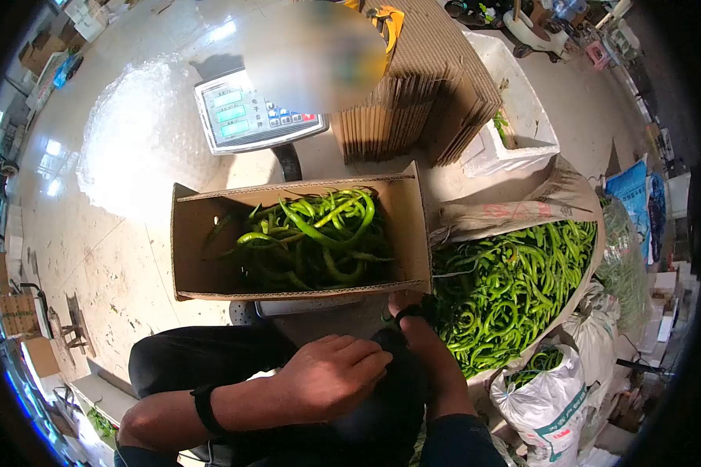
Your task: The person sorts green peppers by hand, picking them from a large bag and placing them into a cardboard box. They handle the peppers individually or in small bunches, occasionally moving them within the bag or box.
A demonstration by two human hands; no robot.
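My left hand (336, 377) is loosely closed over my dark-trousered legs, fingers curled in, with nothing showing in it. Reaching up along the right, my right hand (406, 300) is at the near right corner of an open cardboard box (304, 296); its fingers are hidden by the box. Long green peppers (319, 233) lie heaped inside the box, mostly in its middle and right. A digital scale display (249, 113) stands behind the box. Just right of my right hand, a large open sack (514, 214) bulges with more green peppers (514, 288).
Flattened cardboard boxes (397, 113) are stacked behind, beside a white foam box (514, 152). A clear plastic bundle (144, 140) sits on the floor at left. White sacks (545, 405) stand at lower right. A blurred patch covers the top middle.
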